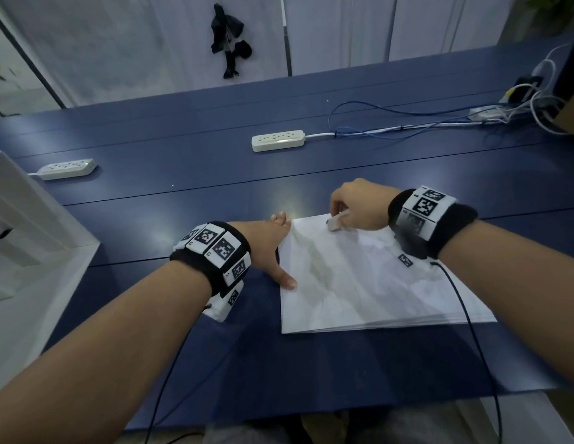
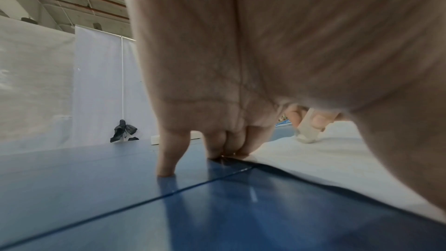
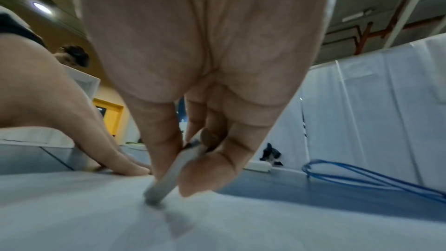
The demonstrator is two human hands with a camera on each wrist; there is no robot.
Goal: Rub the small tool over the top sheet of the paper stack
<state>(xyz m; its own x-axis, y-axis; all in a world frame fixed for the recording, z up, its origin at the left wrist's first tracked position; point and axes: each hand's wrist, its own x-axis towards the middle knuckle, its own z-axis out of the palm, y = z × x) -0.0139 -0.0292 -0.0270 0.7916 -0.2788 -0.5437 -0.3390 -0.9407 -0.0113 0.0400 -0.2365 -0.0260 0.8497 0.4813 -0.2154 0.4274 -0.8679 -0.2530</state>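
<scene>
Stack of white paper (image 1: 359,283) flat on the blue desk (image 1: 183,203), close to its near edge, right of centre. Left hand (image 1: 273,241) spread, fingers straight, pressed down along the stack's left edge; fingertips (image 2: 217,150) at its far left corner, little finger on bare desk, thumb on the sheet. Right hand (image 1: 359,205) at the stack's far edge, thumb and fingers pinching a small pale eraser (image 3: 169,175), possibly a stamp or chalk stub given the blur, its lower end touching the top sheet. Marker bands on both wrists, thin black cables trailing toward the near edge. Two white power strips (image 1: 277,140) further back; blue cable (image 1: 391,123) toward the far right corner.
</scene>
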